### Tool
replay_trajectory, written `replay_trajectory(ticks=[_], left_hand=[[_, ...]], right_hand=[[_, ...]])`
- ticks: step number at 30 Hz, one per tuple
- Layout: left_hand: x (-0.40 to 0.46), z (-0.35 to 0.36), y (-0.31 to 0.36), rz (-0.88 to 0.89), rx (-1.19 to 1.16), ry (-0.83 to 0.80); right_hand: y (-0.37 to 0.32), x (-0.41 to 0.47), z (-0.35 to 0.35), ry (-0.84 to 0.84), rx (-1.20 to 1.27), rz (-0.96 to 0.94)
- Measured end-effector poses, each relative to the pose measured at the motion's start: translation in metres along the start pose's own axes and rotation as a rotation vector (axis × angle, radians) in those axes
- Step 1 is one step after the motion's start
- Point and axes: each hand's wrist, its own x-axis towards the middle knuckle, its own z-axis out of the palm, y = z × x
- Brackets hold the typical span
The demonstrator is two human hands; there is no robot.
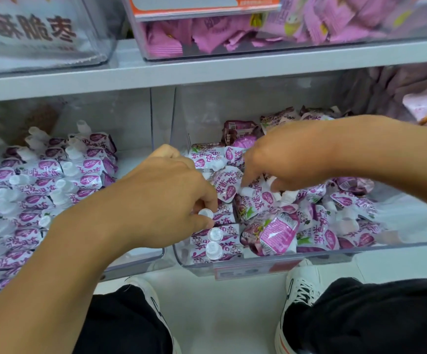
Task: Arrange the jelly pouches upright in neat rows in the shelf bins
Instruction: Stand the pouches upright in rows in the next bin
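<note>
In the right bin [309,261], I see my left hand [161,200] pinching a pouch cap [205,213]; right hand [289,159] seemingly pinches another cap [248,192] amid jumbled pouches [271,233].

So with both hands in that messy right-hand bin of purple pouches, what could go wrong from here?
1. The left hand pinches a pouch cap beside the short upright row; a nudge could topple it.
2. The right hand digs into the loose pile, so neighbouring pouches may slide.
3. Pouches lie heaped near the bin's front wall and might spill over.
</note>
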Motion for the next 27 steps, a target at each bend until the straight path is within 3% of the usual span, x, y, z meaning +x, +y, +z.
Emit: replay_trajectory(ticks=[4,6,8,10,12,19,24,27], left_hand=[[0.000,0.000,-0.001,0.014,-0.008,0.010],[0.001,0.000,-0.001,0.015,0.002,0.002],[0.001,-0.001,-0.001,0.009,-0.003,-0.012],[0.001,-0.001,-0.001,0.004,-0.007,-0.021],[0.002,-0.001,-0.002,0.006,-0.011,-0.023],[0.002,0.000,-0.003,0.026,0.001,0.004],[0.000,-0.002,-0.003,0.021,-0.042,0.065],[-0.002,-0.011,-0.008,-0.035,-0.158,0.159]], right_hand=[[-0.011,-0.016,-0.009,0.256,0.278,-0.080],[-0.012,-0.011,-0.012,0.307,0.267,-0.089],[-0.013,0.005,-0.009,0.195,0.121,-0.031],[-0.015,0.027,-0.005,-0.032,0.025,0.030],[-0.015,0.044,-0.006,-0.121,-0.014,0.033],[-0.009,0.051,-0.014,0.073,-0.120,0.026],[0.004,0.048,-0.016,0.317,0.271,0.011],[-0.008,0.050,-0.014,0.355,0.518,0.018]])
